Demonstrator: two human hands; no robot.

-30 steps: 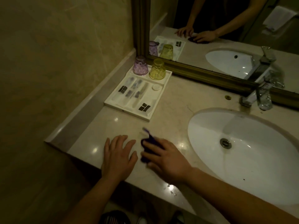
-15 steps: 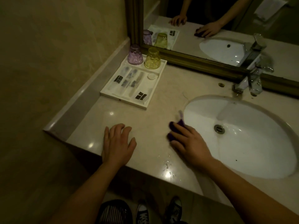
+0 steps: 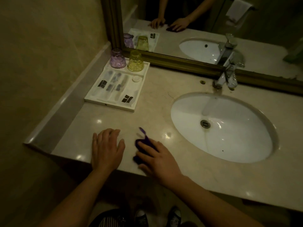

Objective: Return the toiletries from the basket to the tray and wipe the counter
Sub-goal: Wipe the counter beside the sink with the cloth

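A white tray [image 3: 91,99] stands at the back left of the beige marble counter [image 3: 155,89]. It holds several wrapped toiletries [image 3: 114,86], a purple cup [image 3: 117,58] and a yellow cup [image 3: 135,61], both upside down. My right hand [image 3: 159,158] presses a dark purple cloth [image 3: 144,142] flat on the counter near the front edge, left of the sink. My left hand [image 3: 106,149] lies flat on the counter just left of the cloth, fingers spread, holding nothing.
A white oval sink [image 3: 223,126] is set into the counter on the right, with a chrome tap [image 3: 227,76] behind it. A gold-framed mirror [image 3: 180,61] runs along the back. A striped basket [image 3: 111,218] and my shoes [image 3: 174,216] show on the floor below.
My right hand slid the cloth right toward the sink rim, then back left beside my left hand. My left hand stayed planted on the counter.
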